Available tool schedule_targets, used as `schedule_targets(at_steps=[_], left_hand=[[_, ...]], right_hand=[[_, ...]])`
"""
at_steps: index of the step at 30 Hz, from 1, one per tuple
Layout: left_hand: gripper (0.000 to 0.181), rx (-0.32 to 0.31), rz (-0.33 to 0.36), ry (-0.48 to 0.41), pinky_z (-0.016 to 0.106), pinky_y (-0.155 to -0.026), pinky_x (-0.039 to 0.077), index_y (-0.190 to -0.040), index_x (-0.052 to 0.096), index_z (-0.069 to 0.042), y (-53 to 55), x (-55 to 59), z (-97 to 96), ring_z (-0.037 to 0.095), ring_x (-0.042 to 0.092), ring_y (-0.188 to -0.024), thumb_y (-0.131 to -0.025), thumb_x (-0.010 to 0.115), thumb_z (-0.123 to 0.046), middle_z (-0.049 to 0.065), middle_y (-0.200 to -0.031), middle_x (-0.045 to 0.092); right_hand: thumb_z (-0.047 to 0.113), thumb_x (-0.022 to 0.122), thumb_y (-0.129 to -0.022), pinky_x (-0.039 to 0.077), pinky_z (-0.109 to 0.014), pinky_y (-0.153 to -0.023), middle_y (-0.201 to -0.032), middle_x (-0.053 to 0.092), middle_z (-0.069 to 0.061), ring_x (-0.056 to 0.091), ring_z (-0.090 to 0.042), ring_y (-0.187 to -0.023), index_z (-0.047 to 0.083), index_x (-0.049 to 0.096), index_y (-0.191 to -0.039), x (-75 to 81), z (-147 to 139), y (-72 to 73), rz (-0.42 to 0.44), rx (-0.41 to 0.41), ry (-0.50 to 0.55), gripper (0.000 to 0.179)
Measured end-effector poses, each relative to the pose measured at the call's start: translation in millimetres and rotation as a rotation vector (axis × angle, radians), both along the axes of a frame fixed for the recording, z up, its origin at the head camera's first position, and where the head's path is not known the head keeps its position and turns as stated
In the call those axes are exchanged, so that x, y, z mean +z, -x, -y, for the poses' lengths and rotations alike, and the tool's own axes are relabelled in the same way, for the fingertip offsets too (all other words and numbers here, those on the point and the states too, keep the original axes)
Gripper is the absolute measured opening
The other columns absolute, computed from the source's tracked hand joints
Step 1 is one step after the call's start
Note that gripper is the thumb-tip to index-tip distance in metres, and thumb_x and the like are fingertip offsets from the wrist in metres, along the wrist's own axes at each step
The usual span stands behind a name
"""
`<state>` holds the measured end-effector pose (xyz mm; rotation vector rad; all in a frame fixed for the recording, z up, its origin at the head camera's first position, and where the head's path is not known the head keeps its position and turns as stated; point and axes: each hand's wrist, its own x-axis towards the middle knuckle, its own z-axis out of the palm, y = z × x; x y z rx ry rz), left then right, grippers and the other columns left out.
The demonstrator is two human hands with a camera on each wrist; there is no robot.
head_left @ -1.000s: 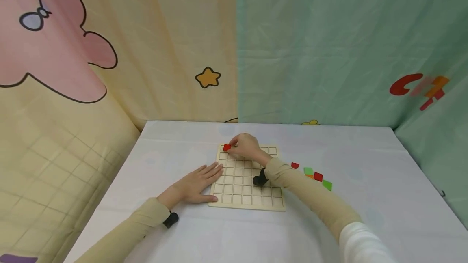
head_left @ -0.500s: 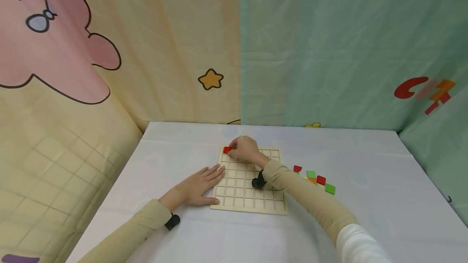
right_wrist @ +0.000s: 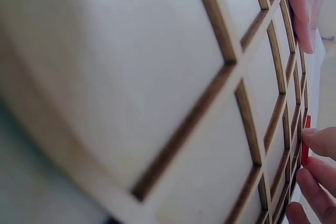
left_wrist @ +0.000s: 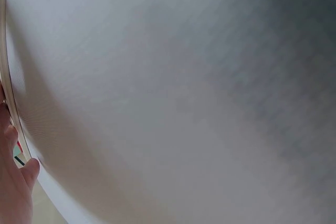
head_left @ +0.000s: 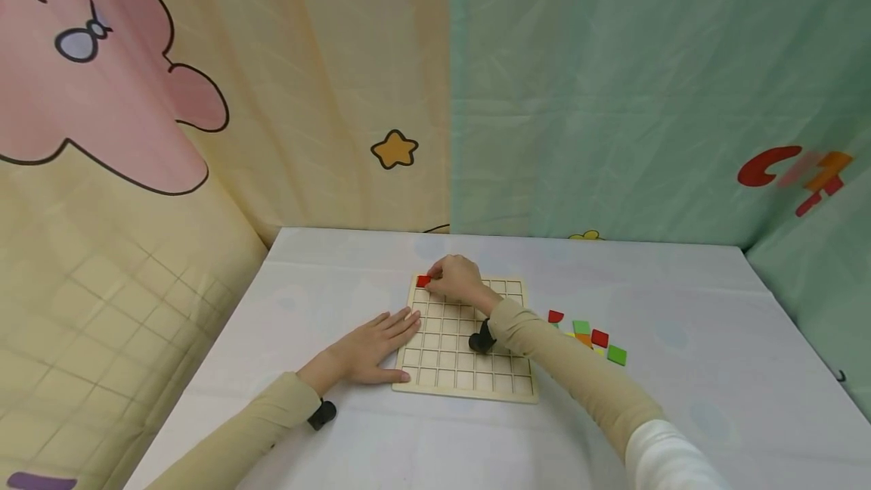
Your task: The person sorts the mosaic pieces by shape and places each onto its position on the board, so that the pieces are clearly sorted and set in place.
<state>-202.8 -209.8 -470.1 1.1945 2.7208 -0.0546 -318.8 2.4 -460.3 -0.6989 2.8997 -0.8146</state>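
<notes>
A pale wooden board point(head_left: 445, 360) with a grid of square cells lies on the white table. At its far left corner, my right hand point(head_left: 457, 280) pinches a small red square tile point(head_left: 423, 281). In the right wrist view the red tile point(right_wrist: 306, 142) stands between thumb and fingertips, close against the grid. My left hand point(head_left: 370, 348) lies flat with its fingers straight, touching the board's left edge. The left wrist view catches only part of that left hand point(left_wrist: 14, 182) beside the board's rim. My right forearm hides some of the cells.
Right of the board lie loose tiles, among them a red rounded piece point(head_left: 556, 316), a light green tile point(head_left: 581, 327), a red tile point(head_left: 599, 338), an orange tile point(head_left: 583, 339) and a green tile point(head_left: 617, 355). Printed curtains point(head_left: 585, 97) stand behind the table.
The red tile sits a little flatter at the corner cell, still in my right fingers. The head view has shifted slightly. My left hand keeps its place on the board's edge.
</notes>
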Motion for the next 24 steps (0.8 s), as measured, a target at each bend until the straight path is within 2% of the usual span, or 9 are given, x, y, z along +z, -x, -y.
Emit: schedule_targets(at_steps=[11,24], left_hand=[[0.090,0.012,0.019,0.007,0.046,-0.120,0.019,-0.155,0.012,-0.011,-0.5,0.5,-0.7,0.022,0.007,-0.151,-0.091,0.038,-0.069,0.003,-0.163,0.008],[0.090,0.017,0.014,0.011,0.046,-0.120,0.020,-0.155,0.013,-0.010,0.0,0.2,-1.0,0.022,0.008,-0.151,-0.091,0.039,-0.069,0.004,-0.163,0.009]], right_hand=[[0.030,0.073,-0.084,0.056,-0.032,-0.077,-0.101,0.075,-0.001,0.069,-0.017,-0.093,0.013,0.076,-0.105,2.9,0.8,-4.8,0.000,-0.011,-0.016,0.028],[0.027,0.070,-0.087,0.056,-0.032,-0.075,-0.100,0.075,-0.001,0.069,-0.017,-0.090,0.013,0.076,-0.104,0.8,1.1,-3.7,-0.026,0.002,0.005,0.023]])
